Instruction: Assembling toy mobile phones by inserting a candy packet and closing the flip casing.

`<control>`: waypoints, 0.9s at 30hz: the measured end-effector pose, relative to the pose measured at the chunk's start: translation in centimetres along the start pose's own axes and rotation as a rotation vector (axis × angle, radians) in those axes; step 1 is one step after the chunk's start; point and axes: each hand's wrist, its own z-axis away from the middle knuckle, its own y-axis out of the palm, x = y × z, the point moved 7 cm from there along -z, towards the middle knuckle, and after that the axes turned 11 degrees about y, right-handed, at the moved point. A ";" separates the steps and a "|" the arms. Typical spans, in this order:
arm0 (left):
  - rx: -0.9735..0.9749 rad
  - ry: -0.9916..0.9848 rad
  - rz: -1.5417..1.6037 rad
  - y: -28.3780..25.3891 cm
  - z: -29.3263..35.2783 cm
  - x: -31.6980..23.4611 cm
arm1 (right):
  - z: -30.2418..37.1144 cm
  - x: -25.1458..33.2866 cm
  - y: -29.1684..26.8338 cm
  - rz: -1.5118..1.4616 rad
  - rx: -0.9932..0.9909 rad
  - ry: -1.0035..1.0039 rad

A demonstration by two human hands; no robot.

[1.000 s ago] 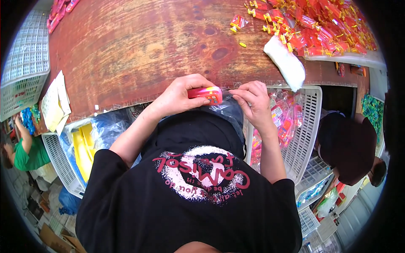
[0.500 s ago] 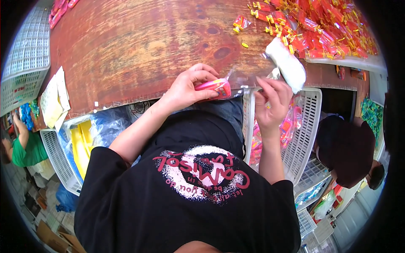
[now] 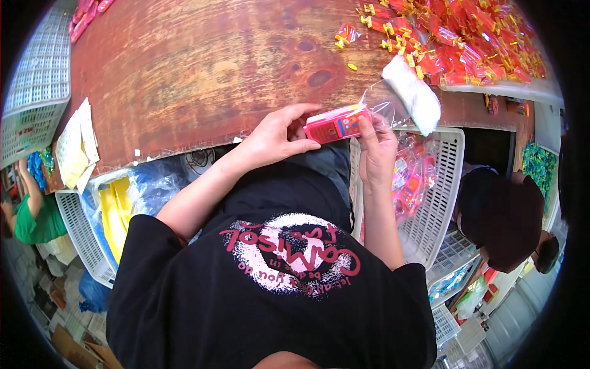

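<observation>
Just over the table's front edge, a pink toy phone (image 3: 329,130) with blue and orange patches lies between my two hands. My left hand (image 3: 275,134) holds its left end, thumb below and fingers above. At the other end, the thumb of my right hand (image 3: 377,150) presses on the phone's face. A clear plastic bag (image 3: 382,106) sticks out past the phone's right end, by my right fingers. How much of the phone sits inside the bag, I cannot tell. Beside my right hand lies a white stack of thin plastic bags (image 3: 413,97) on the wooden table (image 3: 203,80).
Red-and-yellow wrapped toys (image 3: 461,43) are heaped at the far right. Below the table edge on the right stands a white basket (image 3: 437,203) with pink bagged toys (image 3: 410,181). Papers (image 3: 77,144) hang at the left edge. People in green (image 3: 40,215) and dark clothing (image 3: 501,218) are nearby.
My right hand has come left from beside the white stack to the phone's right end. The phone has turned and shifted slightly right, its face showing more.
</observation>
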 end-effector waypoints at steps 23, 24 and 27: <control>0.269 0.311 -0.005 4.3 -2.7 -2.7 | 5.1 -3.4 -4.9 -0.202 -0.231 0.014; 0.257 0.313 0.001 3.4 -3.0 -2.5 | 5.3 -2.6 -6.5 -0.256 -0.271 0.005; 0.037 0.253 -0.098 -0.5 -5.0 -1.1 | 5.5 -3.9 -15.0 -0.671 -0.203 -0.126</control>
